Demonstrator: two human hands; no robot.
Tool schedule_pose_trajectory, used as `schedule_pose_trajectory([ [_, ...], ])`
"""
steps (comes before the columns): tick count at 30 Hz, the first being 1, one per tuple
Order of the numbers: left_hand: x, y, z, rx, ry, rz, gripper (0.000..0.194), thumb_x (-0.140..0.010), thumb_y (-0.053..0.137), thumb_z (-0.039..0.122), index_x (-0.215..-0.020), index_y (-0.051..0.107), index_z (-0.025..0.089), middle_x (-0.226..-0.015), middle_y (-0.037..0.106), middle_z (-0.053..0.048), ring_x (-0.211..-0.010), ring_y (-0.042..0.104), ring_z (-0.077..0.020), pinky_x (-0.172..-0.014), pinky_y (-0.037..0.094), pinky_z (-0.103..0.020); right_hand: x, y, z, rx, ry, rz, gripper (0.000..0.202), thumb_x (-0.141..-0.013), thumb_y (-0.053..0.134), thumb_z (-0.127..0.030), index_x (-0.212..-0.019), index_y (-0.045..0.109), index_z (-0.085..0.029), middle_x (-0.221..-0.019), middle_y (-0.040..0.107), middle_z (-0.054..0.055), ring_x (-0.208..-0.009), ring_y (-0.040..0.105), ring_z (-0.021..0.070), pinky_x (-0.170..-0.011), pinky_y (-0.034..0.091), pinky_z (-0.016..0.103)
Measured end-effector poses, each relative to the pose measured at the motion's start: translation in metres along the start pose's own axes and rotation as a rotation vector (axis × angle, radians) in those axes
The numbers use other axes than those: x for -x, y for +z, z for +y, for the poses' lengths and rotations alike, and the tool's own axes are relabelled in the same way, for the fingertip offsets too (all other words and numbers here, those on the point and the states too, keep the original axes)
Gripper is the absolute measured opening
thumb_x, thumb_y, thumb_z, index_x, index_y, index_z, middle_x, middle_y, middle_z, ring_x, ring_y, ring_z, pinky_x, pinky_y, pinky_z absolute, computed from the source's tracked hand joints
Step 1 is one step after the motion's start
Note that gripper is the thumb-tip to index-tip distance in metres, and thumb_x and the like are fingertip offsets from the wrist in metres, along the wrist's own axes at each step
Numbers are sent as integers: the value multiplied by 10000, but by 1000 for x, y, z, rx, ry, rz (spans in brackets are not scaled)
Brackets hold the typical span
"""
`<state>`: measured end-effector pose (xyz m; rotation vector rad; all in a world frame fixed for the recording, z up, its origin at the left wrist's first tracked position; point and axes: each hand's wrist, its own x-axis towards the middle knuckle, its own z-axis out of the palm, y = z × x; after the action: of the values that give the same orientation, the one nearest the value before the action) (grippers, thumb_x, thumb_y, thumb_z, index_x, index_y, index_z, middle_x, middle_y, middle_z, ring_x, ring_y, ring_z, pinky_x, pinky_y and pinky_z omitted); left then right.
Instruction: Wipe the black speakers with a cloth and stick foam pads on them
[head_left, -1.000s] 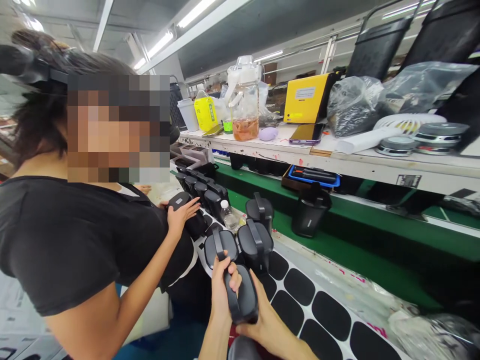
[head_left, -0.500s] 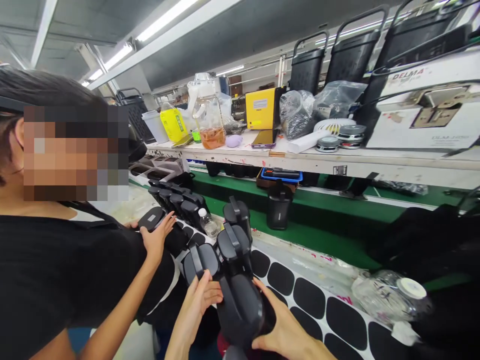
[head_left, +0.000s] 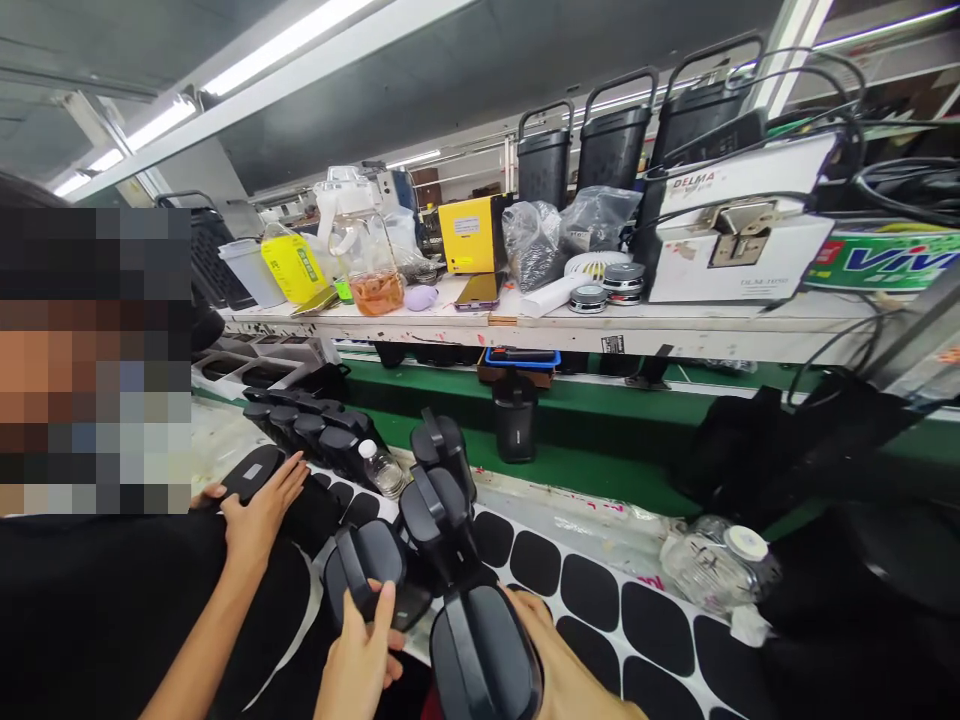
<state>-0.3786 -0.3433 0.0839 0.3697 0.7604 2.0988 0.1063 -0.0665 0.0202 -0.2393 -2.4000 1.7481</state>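
Observation:
Several black, rounded, speaker-like boxes with strap handles stand in front of me. My right hand [head_left: 559, 645] is wrapped around the far side of the nearest box [head_left: 487, 645], its fingers partly hidden behind it. My left hand [head_left: 360, 640] has its fingers curled at the near end of the handle on another box [head_left: 364, 565], left of the first. Two further boxes stand just beyond, a nearer one [head_left: 435, 505] and a farther one [head_left: 442, 445]. On the bench lies a white sheet with rounded black pads [head_left: 589, 590].
On my left, a co-worker's hand [head_left: 259, 505] rests on a black box [head_left: 253, 475]. A clear bottle [head_left: 382, 470] stands by a row of boxes [head_left: 322, 430]. Plastic-wrapped clear container [head_left: 720, 565] at right. Above runs a loaded shelf [head_left: 450, 325] with a white DELMA case [head_left: 727, 245].
My view has swung to the right. My left hand has left the nearest box's side and reached the handle of the left box. My right hand still holds the nearest box, now lower.

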Motion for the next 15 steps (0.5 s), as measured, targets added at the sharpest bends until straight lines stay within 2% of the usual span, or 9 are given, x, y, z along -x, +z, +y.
schedule_pose_trajectory([
  [2, 0, 7, -3, -30, -10, -26, 1052, -554, 486, 413, -1497, 214, 33, -1390, 536, -206, -1338, 469, -300, -1034, 452, -342, -2, 4, -4, -47, 14, 56, 1178, -477, 833, -365, -1510, 288, -207, -1404, 376, 173, -1350, 367, 363, -1149, 270, 503],
  [4, 0, 16, -7, -43, -3, -26, 1066, -560, 501, 440, -1493, 209, 17, -1370, 552, -196, -1358, 441, -297, -1044, 446, -337, -5, -1, -10, -103, 51, 204, 1186, -474, 851, -376, -1503, 286, -206, -1427, 342, 170, -1362, 345, 367, -1160, 250, 515],
  [8, 4, 36, -18, -17, 46, 39, 1093, -607, 558, 584, -1508, 209, 73, -1441, 488, -181, -1436, 324, -257, -1123, 356, -336, -39, -34, -14, -86, 71, 626, 1081, -532, 826, -464, -1463, 335, -216, -1408, 368, 140, -1352, 363, 355, -1159, 253, 529],
  [10, 6, 46, -22, -1, 64, 73, 1085, -645, 559, 686, -1502, 245, 100, -1465, 461, -173, -1450, 296, -263, -1155, 312, -381, -71, -52, -9, -41, 53, 740, 1093, -525, 830, -494, -1459, 331, -222, -1406, 379, 132, -1359, 352, 351, -1160, 255, 524],
  [12, 8, 55, -23, 9, 76, 99, 922, -749, 538, 701, -1458, 349, 143, -1449, 474, -161, -1407, 370, -298, -1152, 310, -485, -105, -63, 2, -29, 41, 784, 1123, -529, 825, -523, -1475, 296, -230, -1430, 364, 132, -1376, 322, 348, -1164, 248, 521],
  [15, 8, 68, -17, 5, 81, 121, 561, -901, 528, 551, -1303, 525, 160, -1365, 535, -144, -1244, 528, -293, -1061, 397, -565, -146, -67, 23, -51, 32, 783, 1157, -550, 795, -572, -1495, 237, -207, -1457, 333, 160, -1384, 312, 354, -1155, 262, 528],
])
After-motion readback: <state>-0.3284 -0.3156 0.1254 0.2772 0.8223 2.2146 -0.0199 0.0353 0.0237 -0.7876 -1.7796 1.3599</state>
